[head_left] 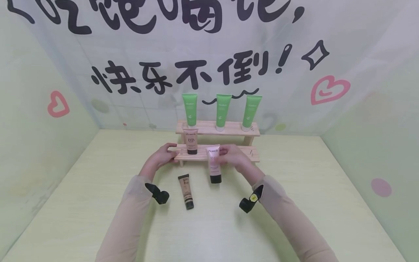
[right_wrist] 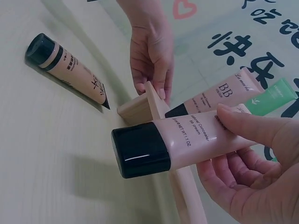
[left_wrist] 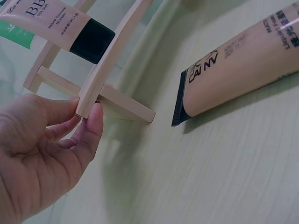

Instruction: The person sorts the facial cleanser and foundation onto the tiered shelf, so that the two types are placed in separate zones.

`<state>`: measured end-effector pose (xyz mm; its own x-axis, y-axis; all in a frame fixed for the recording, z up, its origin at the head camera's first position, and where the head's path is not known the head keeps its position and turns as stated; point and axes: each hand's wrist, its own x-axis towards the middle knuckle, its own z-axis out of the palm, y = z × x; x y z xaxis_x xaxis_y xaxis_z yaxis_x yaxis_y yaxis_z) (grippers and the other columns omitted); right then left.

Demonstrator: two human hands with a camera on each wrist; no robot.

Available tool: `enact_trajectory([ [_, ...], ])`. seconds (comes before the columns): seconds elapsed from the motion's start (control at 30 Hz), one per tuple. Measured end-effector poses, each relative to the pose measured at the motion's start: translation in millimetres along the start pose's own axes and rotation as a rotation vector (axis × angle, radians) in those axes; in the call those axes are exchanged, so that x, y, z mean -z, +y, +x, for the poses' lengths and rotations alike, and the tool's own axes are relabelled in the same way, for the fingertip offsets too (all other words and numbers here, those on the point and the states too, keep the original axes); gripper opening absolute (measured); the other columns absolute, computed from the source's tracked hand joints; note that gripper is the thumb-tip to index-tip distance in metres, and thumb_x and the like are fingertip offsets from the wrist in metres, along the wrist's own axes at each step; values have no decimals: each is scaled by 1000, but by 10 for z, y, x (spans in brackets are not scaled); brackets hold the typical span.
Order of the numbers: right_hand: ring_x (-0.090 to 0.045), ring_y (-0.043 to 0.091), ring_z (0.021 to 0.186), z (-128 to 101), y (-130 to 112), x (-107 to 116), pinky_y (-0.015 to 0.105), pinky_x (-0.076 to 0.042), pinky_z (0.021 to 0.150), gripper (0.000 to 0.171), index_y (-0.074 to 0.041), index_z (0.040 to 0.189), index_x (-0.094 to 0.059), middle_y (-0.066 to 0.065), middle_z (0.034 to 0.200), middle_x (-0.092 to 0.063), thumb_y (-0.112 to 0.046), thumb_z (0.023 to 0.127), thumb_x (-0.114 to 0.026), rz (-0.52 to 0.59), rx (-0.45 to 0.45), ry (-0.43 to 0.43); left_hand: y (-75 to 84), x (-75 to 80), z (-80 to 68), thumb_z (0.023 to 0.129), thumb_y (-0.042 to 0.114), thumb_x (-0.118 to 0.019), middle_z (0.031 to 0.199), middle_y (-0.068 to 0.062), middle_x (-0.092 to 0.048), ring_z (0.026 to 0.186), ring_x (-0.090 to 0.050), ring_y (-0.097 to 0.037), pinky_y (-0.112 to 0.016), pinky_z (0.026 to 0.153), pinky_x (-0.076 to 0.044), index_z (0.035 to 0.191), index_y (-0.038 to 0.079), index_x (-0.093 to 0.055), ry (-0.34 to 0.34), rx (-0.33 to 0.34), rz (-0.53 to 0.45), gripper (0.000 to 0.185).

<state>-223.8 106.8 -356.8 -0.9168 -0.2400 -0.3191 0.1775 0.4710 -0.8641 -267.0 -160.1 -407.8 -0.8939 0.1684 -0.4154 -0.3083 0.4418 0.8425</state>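
My right hand [head_left: 233,157] pinches a pink BB cream tube [right_wrist: 196,135] with a black cap, cap down, in front of the lower step of a wooden two-step stand [head_left: 234,151]. With thumb and fingers, my left hand [left_wrist: 46,144] grips the left end of that lower step. On the step, near that end, another pink BB cream tube [head_left: 191,142] stands upright on its cap. A tan tube [head_left: 186,191] with black ends lies on the table in front of the stand.
Along the upper step stand three green tubes: a left one [head_left: 190,109], a middle one [head_left: 223,112] and a right one [head_left: 251,112]. Behind the stand rises a printed backdrop [head_left: 157,105], with side panels left and right. The pale table [head_left: 291,182] extends around everything.
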Motion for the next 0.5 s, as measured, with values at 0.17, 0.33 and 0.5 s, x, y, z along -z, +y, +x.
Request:
enact_trajectory([
  [0.17, -57, 30, 111, -31, -50, 69, 40, -45, 98, 52, -1, 123, -56, 18, 122, -60, -8, 74, -74, 23, 6, 28, -2, 5, 7, 100, 15, -40, 132, -25, -47, 76, -58, -7, -25, 81, -51, 147, 6, -20, -1, 0, 0, 51],
  [0.33, -56, 30, 113, -24, -97, 151, 40, -43, 101, 52, 0, 124, -54, 20, 124, -58, -3, 76, -72, 85, 15, 67, -9, 6, 15, 100, 16, -41, 131, -24, -48, 77, -58, -8, -26, 81, -51, 147, 7, -20, 1, 4, 2, 52],
  [0.5, -54, 30, 116, 18, -145, 224, 39, -40, 105, 49, 2, 123, -53, 21, 127, -56, 1, 77, -69, 173, 40, 133, -12, 3, 16, 100, 17, -41, 131, -24, -48, 77, -58, -8, -26, 82, -51, 147, 7, -21, 4, 2, 5, 52],
])
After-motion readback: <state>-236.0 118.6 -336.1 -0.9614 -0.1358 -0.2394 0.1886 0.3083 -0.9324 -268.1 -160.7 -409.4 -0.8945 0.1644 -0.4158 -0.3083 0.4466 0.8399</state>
